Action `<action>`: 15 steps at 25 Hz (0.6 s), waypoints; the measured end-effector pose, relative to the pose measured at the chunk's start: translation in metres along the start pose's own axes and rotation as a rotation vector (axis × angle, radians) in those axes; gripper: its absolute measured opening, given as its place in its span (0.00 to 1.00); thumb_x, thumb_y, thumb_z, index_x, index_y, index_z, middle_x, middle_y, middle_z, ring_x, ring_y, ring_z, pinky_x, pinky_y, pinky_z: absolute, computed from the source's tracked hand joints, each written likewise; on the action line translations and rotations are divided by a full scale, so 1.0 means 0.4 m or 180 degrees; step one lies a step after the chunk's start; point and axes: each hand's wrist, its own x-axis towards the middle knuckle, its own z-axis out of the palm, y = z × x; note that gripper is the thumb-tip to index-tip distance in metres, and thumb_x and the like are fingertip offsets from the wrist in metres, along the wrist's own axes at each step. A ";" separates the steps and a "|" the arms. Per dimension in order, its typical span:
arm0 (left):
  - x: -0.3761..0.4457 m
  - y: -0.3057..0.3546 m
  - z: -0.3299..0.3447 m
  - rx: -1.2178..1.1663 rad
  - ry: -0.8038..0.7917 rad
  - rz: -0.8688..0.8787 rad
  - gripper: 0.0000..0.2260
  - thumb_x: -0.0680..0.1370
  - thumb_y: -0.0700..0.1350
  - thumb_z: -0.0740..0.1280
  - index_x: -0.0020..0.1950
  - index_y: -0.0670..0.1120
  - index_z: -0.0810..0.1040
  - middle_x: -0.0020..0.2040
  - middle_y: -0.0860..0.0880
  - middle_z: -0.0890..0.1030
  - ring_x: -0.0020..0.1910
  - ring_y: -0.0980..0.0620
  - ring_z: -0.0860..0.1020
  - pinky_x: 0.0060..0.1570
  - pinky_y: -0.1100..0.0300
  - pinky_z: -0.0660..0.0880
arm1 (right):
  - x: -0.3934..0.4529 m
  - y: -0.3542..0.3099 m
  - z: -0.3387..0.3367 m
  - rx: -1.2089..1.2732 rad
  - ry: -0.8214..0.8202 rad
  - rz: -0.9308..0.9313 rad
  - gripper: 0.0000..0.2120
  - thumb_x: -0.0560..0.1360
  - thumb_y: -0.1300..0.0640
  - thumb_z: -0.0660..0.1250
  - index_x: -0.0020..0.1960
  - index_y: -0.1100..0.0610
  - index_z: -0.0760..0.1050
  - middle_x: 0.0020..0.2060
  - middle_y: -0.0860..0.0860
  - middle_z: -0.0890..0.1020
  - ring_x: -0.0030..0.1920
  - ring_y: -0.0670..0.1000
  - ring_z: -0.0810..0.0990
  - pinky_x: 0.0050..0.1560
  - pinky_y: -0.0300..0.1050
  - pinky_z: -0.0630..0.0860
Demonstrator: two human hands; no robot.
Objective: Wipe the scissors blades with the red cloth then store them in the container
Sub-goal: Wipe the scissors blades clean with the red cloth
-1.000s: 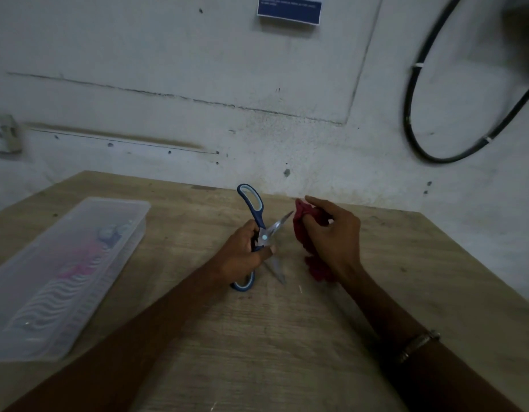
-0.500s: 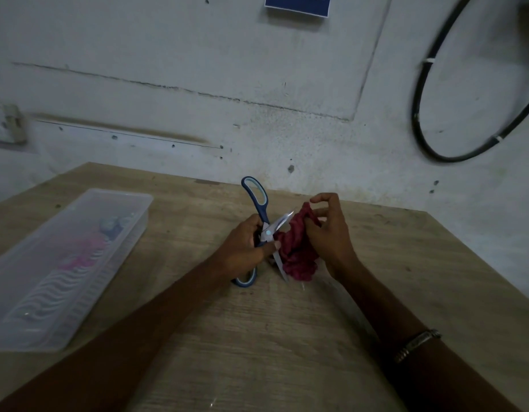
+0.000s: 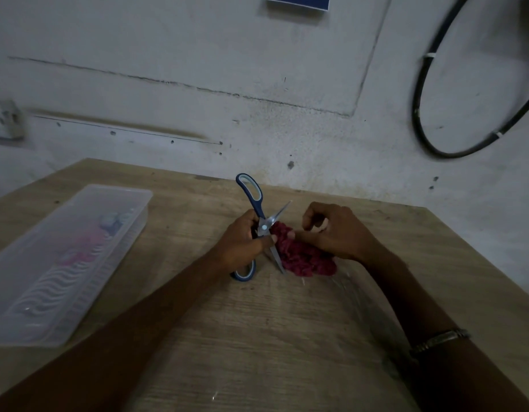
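Blue-handled scissors [image 3: 258, 208] stand spread apart at mid-table, one handle loop pointing up and away, the other low by my wrist. My left hand [image 3: 242, 242] grips them around the pivot. The red cloth [image 3: 302, 258] is bunched between the two blades, against the lower blade. My right hand [image 3: 336, 231] rests on top of the cloth, thumb and fingertips pinching it near the pivot. The upper blade tip sticks out bare toward the wall. A clear plastic container [image 3: 79, 233] lies at the left.
The container holds pink and pale blue items at its far end. The wooden table [image 3: 257, 337] meets a white wall at the back. A black cable [image 3: 430, 114] loops on the wall at the right. A bracelet sits on my right wrist.
My right hand brought the red cloth from beside the scissors in between the spread blades and pushed it down toward the lower blade. My left hand kept its grip.
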 end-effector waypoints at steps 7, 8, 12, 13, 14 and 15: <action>0.003 0.000 -0.003 0.0047 0.0121 0.0021 0.13 0.76 0.43 0.75 0.59 0.47 0.77 0.53 0.50 0.84 0.53 0.50 0.83 0.51 0.55 0.79 | 0.000 -0.015 -0.008 -0.0180 -0.0705 -0.0254 0.07 0.75 0.49 0.69 0.51 0.41 0.82 0.41 0.42 0.85 0.40 0.39 0.81 0.44 0.38 0.76; 0.003 -0.001 -0.003 0.0075 0.0135 0.0034 0.12 0.77 0.43 0.74 0.58 0.48 0.77 0.51 0.52 0.83 0.52 0.51 0.83 0.48 0.58 0.77 | -0.003 -0.009 -0.010 -0.0149 -0.0815 -0.0185 0.04 0.76 0.49 0.69 0.48 0.42 0.83 0.42 0.41 0.85 0.42 0.39 0.81 0.45 0.39 0.76; 0.000 0.000 -0.004 0.0099 0.0140 0.0030 0.12 0.76 0.40 0.74 0.57 0.49 0.77 0.50 0.54 0.82 0.50 0.54 0.82 0.47 0.61 0.75 | -0.006 -0.002 -0.018 0.0096 -0.1413 -0.0026 0.03 0.76 0.52 0.72 0.45 0.44 0.83 0.45 0.40 0.84 0.49 0.42 0.81 0.56 0.44 0.76; 0.000 0.000 -0.004 0.0103 0.0146 0.0038 0.12 0.76 0.40 0.74 0.57 0.48 0.77 0.50 0.53 0.82 0.50 0.54 0.82 0.47 0.61 0.75 | -0.007 -0.003 -0.017 0.0174 -0.1552 -0.0013 0.03 0.76 0.53 0.72 0.44 0.45 0.83 0.44 0.41 0.84 0.49 0.43 0.81 0.58 0.45 0.77; 0.000 0.000 -0.004 0.0111 0.0145 0.0045 0.12 0.76 0.40 0.74 0.57 0.48 0.77 0.50 0.53 0.83 0.50 0.54 0.82 0.47 0.61 0.75 | -0.008 -0.006 -0.015 0.0224 -0.1633 -0.0034 0.04 0.75 0.54 0.72 0.42 0.46 0.82 0.42 0.42 0.84 0.47 0.43 0.81 0.58 0.46 0.77; -0.001 0.001 -0.004 0.0119 0.0146 0.0043 0.12 0.76 0.41 0.74 0.57 0.48 0.77 0.50 0.53 0.83 0.50 0.55 0.82 0.46 0.62 0.75 | -0.009 -0.007 -0.014 0.0260 -0.1625 -0.0056 0.06 0.75 0.54 0.72 0.40 0.47 0.80 0.40 0.43 0.84 0.45 0.44 0.81 0.56 0.47 0.77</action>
